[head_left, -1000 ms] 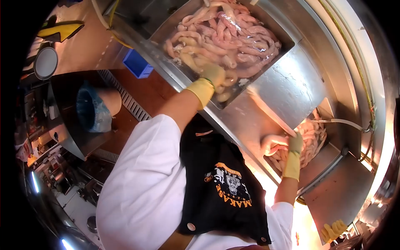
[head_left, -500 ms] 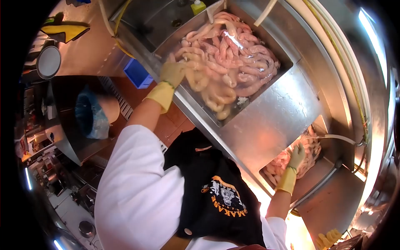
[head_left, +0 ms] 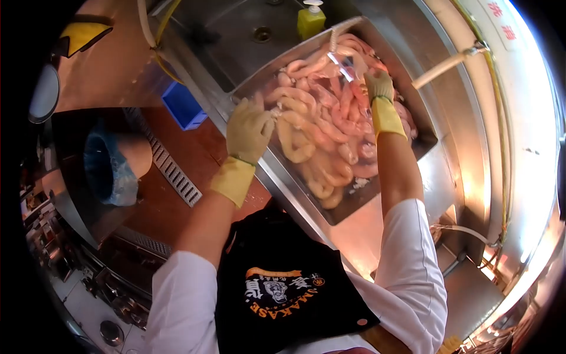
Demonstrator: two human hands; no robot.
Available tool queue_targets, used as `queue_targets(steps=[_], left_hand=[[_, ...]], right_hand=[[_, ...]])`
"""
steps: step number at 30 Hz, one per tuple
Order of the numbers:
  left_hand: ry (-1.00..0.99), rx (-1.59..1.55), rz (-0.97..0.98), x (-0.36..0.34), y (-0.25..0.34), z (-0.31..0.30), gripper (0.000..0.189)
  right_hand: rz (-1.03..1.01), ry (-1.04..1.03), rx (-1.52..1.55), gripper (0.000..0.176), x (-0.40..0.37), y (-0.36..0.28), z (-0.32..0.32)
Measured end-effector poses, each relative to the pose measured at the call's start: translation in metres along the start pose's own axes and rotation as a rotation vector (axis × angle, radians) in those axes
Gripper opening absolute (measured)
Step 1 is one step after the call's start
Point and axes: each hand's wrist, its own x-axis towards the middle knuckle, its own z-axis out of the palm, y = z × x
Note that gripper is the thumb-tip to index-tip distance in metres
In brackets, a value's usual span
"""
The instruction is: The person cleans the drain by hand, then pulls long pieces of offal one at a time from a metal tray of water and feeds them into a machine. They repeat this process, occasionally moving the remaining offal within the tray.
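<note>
Long pink and pale intestines (head_left: 321, 121) lie coiled in water in a steel sink basin (head_left: 331, 219). My left hand (head_left: 249, 131), in a yellowish rubber glove, is over the basin's near left rim. Its fingers are pinched together on a pale length of intestine at the edge of the pile. Farther in, on the right side of the pile, my right hand (head_left: 378, 85) wears the same kind of glove. Its fingers curl round a pink length of intestine; the fingertips are partly hidden.
A second steel sink (head_left: 233, 41) with a drain adjoins at the back left, beside a yellow-green pump bottle (head_left: 311, 22). A blue crate (head_left: 184, 106) and a bin lined with a blue bag (head_left: 121, 168) stand on the left. A pale hose end (head_left: 448, 66) juts in from the right.
My right hand has left the lower right basin and moved into the main basin. My left hand stays at the rim, pinching intestine. The view has shifted.
</note>
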Motion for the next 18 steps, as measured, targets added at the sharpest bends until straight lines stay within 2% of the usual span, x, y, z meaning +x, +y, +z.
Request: queue_targets(steps=[1, 2, 3, 5, 7, 8, 12, 14, 15, 16, 18], left_hand=[[0.039, -0.03, 0.006, 0.001, -0.003, 0.002, 0.007], [0.037, -0.029, 0.012, 0.003, -0.005, 0.001, 0.007], [-0.009, -0.042, -0.009, 0.004, -0.003, -0.001, 0.008], [-0.068, -0.035, -0.027, 0.007, -0.004, -0.004, 0.012], [-0.064, -0.049, -0.037, 0.005, -0.005, -0.004, 0.012], [-0.056, -0.058, -0.041, 0.004, -0.004, -0.003, 0.013], [-0.007, -0.017, -0.01, 0.006, -0.004, -0.004, 0.013], [0.003, -0.038, -0.008, 0.003, -0.002, -0.007, 0.007], [-0.004, -0.042, -0.014, 0.0, -0.002, -0.008, 0.007], [-0.044, -0.039, -0.032, -0.004, -0.003, -0.008, 0.007], [-0.113, -0.031, -0.065, -0.005, -0.004, -0.006, 0.012]], right_hand=[[0.251, -0.006, 0.087, 0.03, 0.021, -0.005, 0.012], [0.253, -0.003, 0.093, 0.03, 0.04, 0.013, 0.033], [-0.189, -0.181, -0.61, 0.035, 0.052, 0.049, 0.062], [-0.103, -0.275, -0.816, 0.04, 0.047, 0.041, 0.085], [-0.205, -0.472, -0.94, 0.04, -0.026, -0.034, 0.077], [-0.151, -0.502, -0.974, 0.039, -0.063, -0.053, 0.08], [-0.679, -0.605, -1.129, 0.036, -0.127, 0.029, 0.12], [0.104, -0.535, -0.141, 0.033, -0.197, -0.024, 0.079], [0.112, -0.54, -0.143, 0.033, -0.211, -0.021, 0.071], [0.261, -0.641, -0.192, 0.032, -0.222, -0.01, 0.058], [0.237, -0.652, -0.277, 0.032, -0.241, 0.013, 0.016]])
